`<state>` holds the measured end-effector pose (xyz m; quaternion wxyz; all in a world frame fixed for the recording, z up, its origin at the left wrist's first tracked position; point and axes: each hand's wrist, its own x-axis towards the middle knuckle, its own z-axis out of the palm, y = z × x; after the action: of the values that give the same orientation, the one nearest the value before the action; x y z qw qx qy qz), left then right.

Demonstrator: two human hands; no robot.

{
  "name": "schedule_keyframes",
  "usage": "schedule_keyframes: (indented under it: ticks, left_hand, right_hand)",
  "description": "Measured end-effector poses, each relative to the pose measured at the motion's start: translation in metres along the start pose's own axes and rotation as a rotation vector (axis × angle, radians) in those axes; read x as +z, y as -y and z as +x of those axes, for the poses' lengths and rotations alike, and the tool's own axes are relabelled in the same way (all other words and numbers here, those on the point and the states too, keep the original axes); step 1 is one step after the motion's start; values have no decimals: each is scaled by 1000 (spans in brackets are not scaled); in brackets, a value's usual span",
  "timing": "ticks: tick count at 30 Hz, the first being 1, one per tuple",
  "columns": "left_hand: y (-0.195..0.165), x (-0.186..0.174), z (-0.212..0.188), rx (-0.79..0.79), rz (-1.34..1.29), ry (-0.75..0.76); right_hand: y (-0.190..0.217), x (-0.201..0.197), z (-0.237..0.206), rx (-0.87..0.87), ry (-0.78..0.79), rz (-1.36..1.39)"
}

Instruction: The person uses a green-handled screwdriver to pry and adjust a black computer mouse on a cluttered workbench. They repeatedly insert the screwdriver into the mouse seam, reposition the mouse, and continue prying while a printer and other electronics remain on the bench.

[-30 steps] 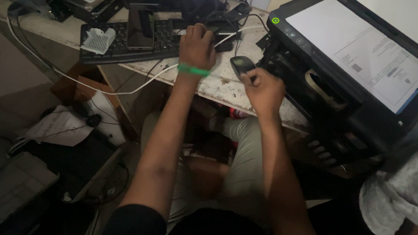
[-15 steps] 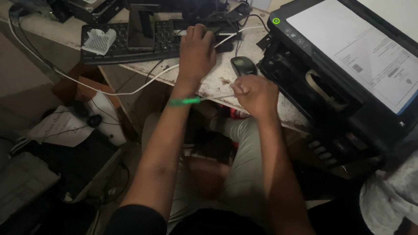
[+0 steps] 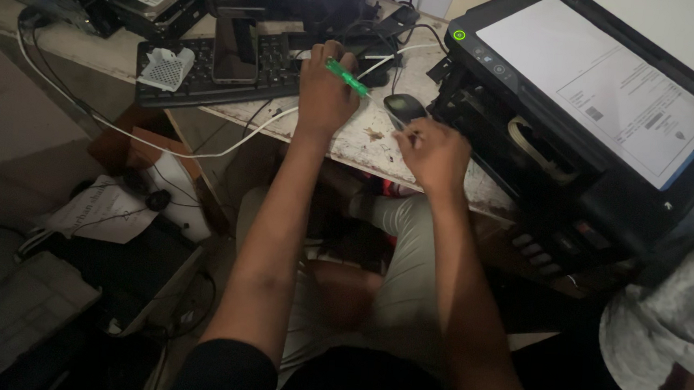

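Beside the printer (image 3: 579, 130), the left hand (image 3: 326, 92) grips a green screwdriver (image 3: 347, 78), while the right hand (image 3: 434, 150) rests curled just below the mouse (image 3: 404, 108), its grip unclear.

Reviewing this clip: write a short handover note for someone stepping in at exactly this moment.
Left hand: closed around a green-handled screwdriver, raised over the worn table edge.
Right hand: resting on the table beside a dark computer mouse; whether it grips anything is unclear.
Nearby: black keyboard with a phone on it, printer to the right.
Done: screwdriver in hand. Left: mouse looks unopened.
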<state>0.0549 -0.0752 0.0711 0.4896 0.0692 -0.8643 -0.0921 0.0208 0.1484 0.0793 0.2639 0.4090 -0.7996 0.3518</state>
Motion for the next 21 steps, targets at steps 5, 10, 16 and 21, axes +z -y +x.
schedule_keyframes:
  ticks: [5, 10, 16, 21]
  left_hand:
    - [1, 1, 1, 1, 21, 21]
    - [0, 2, -1, -13, 18, 21]
    - [1, 5, -1, -27, -22, -7]
    - [2, 4, 0, 3, -35, -16]
  right_hand:
    - [1, -1, -4, -169, 112, 104]
    - [1, 0, -4, -73, -26, 113]
    - [-8, 5, -2, 143, -131, 129]
    - [-8, 6, -4, -89, 38, 61]
